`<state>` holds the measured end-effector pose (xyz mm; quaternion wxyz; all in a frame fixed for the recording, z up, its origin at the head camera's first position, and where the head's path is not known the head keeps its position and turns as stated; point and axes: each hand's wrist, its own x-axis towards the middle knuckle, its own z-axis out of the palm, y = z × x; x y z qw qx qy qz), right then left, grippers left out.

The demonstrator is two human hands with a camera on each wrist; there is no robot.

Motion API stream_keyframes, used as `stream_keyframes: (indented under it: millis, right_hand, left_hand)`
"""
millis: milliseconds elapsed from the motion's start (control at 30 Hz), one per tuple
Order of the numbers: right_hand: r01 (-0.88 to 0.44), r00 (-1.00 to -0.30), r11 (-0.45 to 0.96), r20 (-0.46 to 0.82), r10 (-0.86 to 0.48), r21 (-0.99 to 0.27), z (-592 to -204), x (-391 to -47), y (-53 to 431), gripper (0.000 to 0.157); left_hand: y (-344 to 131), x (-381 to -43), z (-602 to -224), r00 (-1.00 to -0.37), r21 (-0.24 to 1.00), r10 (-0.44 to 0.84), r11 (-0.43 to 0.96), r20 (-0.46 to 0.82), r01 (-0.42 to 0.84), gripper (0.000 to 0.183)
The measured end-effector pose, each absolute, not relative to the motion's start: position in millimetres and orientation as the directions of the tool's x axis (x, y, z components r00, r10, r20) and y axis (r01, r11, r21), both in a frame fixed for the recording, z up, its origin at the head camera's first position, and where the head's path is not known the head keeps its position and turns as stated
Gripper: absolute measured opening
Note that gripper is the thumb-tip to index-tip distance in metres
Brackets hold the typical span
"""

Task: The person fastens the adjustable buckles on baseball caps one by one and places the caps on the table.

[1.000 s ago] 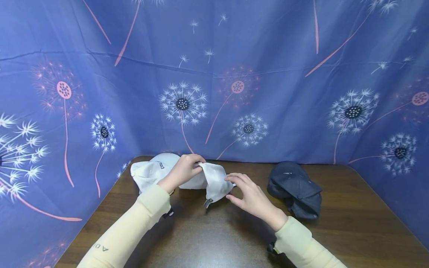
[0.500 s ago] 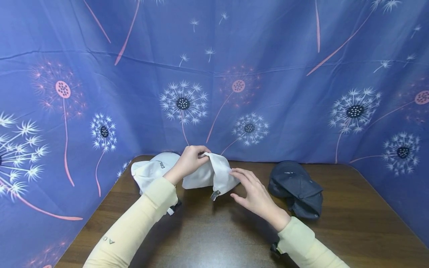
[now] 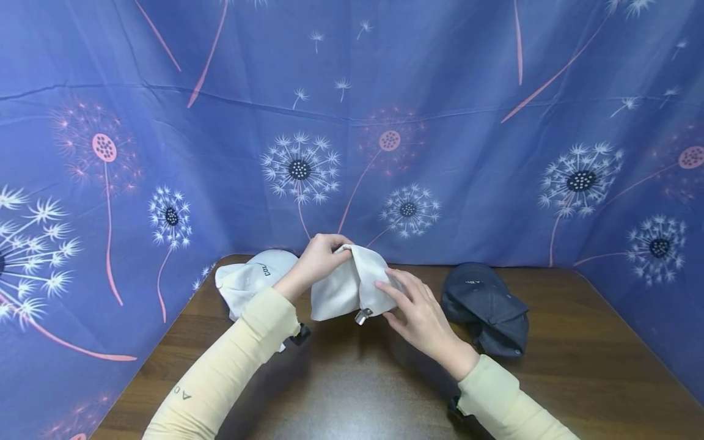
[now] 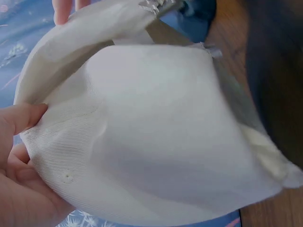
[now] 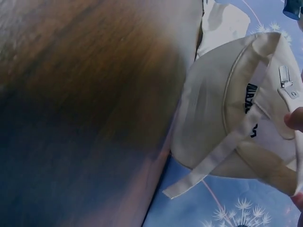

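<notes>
A cream baseball cap [image 3: 334, 292] is held up over the table, its inside partly turned toward the head camera. My left hand [image 3: 321, 261] pinches its upper edge, with the thumb [image 4: 28, 116] on the near face in the left wrist view. My right hand [image 3: 422, 315] holds the cap's right side, fingers spread over the cloth and thumb at the lower edge. A metal buckle [image 3: 363, 315] hangs by that thumb. In the right wrist view, a loose strap end [image 5: 208, 163] sticks out and dark lettering [image 5: 251, 106] shows inside the cap.
A second white cap [image 3: 263, 271] with dark lettering lies at the back left, partly behind my left arm. At the right lies a dark crumpled cap [image 3: 484, 308]. All are on a brown wooden table [image 3: 352, 391] against a blue dandelion-print curtain [image 3: 352, 91].
The cream cap has come up and to the right with my left hand, and its body has turned more into view. My right thumb has closed in on the cap's lower edge. The other caps stay put.
</notes>
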<state>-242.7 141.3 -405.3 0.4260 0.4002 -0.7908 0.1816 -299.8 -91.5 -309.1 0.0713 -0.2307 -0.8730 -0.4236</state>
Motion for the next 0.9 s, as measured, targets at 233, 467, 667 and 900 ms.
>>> stream_keyframes:
  millis: [233, 467, 667, 900]
  right_hand:
    - [-0.805, -0.253, 0.585, 0.834, -0.490, 0.100, -399, -240, 144, 0.081]
    - [-0.845, -0.177, 0.528, 0.884, -0.432, 0.089, -390, -240, 147, 0.051]
    - [-0.872, -0.085, 0.478, 0.929, -0.360, 0.106, -377, -239, 149, 0.024]
    - [-0.878, -0.009, 0.458, 0.952, -0.305, 0.139, -362, -236, 150, 0.007]
  left_hand:
    - [-88, -294, -307, -0.926, 0.823, 0.317, 0.456, 0.206, 0.339, 0.017]
    - [-87, -291, -307, -0.928, 0.854, 0.334, 0.422, 0.166, 0.305, 0.017]
    - [-87, -290, -306, -0.931, 0.855, 0.329, 0.427, 0.158, 0.295, 0.015]
    - [-87, -288, -305, -0.925, 0.849, 0.336, 0.422, 0.179, 0.318, 0.016]
